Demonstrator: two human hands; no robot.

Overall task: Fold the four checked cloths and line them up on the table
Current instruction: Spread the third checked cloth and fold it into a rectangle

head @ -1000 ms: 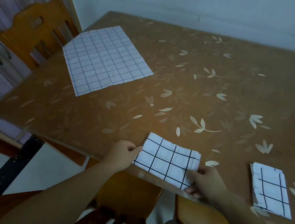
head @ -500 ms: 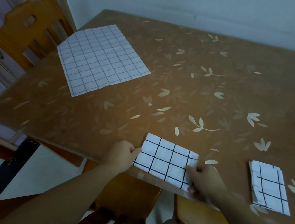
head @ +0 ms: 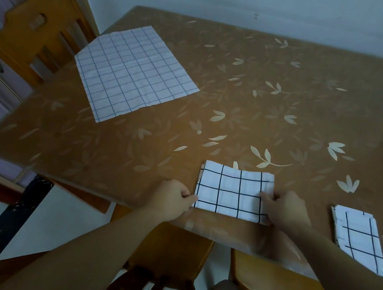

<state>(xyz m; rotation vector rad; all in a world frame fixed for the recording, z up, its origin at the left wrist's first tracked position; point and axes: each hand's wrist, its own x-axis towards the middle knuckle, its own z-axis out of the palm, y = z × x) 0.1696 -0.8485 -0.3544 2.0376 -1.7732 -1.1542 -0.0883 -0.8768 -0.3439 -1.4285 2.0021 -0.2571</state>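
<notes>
Both hands pinch a folded checked cloth (head: 233,193) at the tabletop's (head: 244,98) near edge, left hand (head: 174,199) and right hand (head: 285,208) gripping its side edges; it looks light, limp, best held there.

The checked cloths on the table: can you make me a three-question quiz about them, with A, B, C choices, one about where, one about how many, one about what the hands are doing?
1. Where is the spread-out cloth?
A. far left of the table
B. on a chair
C. on the floor

2. How many checked cloths show?
A. one
B. three
C. six

3. What are the hands doing?
A. resting in the lap
B. holding the middle cloth's two ends
C. lifting a chair

Answers:
1 A: the spread-out cloth lies flat at the table's far left.
2 B: it, the middle cloth and a folded cloth at the right.
3 B: left hand and right hand each grip an end.
</notes>
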